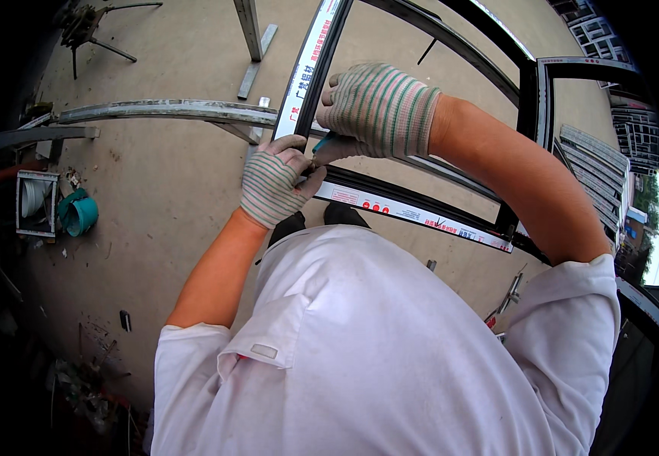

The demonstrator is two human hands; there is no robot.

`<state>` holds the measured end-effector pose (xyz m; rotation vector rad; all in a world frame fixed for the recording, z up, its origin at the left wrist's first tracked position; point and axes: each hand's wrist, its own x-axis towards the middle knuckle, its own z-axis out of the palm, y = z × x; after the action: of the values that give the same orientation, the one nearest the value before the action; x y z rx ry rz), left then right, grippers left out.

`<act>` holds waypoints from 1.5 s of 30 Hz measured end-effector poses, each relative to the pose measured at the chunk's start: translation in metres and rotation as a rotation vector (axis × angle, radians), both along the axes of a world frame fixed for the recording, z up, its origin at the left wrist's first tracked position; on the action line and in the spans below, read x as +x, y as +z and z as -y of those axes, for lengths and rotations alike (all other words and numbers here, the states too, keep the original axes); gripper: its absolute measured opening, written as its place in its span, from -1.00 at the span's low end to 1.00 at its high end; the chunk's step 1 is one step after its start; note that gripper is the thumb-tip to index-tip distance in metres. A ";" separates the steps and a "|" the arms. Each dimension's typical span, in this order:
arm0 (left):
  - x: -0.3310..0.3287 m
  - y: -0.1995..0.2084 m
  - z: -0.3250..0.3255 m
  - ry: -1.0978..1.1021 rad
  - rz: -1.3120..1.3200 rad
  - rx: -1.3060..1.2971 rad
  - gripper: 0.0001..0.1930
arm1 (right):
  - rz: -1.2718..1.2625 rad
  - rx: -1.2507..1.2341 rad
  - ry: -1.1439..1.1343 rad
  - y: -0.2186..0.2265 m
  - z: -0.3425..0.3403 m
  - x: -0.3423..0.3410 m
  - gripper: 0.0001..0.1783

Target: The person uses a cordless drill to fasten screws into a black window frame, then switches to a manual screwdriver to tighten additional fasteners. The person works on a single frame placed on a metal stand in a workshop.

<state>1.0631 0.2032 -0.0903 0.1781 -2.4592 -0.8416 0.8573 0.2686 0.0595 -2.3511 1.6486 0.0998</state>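
Observation:
Both my hands wear striped work gloves and meet at the near left corner of a black window frame with printed white film on its faces. My left hand is closed around that corner, its thumb and fingertips at the joint. Just inside the corner, my right hand bends down with its fingers closed. From under it shows a small tool with a blue-teal body; its kind is mostly hidden by the glove.
Metal support rails run beneath and to the left of the frame. A teal bucket stands beside a crate with a white coil. Stacked profiles lie at the right. Hand tools are on the floor near my right side.

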 end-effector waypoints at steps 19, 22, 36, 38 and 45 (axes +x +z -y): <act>0.002 -0.003 0.002 0.004 0.008 0.003 -0.87 | -0.038 -0.128 0.243 -0.002 -0.002 0.000 -0.72; 0.001 -0.003 0.002 0.012 0.006 0.013 -0.87 | -0.030 0.135 -0.044 0.001 0.011 0.009 -0.65; 0.003 -0.009 0.001 0.009 0.025 -0.008 -0.86 | -0.026 -0.024 -0.026 0.018 0.000 0.006 -0.42; 0.004 -0.010 0.001 0.019 0.013 -0.005 -0.85 | -0.016 0.040 0.064 0.015 0.008 0.002 -0.43; 0.005 -0.009 0.002 -0.006 0.017 -0.002 -0.84 | 0.023 0.316 -0.599 0.004 0.013 0.026 -0.39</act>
<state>1.0684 0.2010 -0.0997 0.1788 -2.4776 -0.8436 0.8835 0.2559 0.0639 -1.5573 2.0703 0.1949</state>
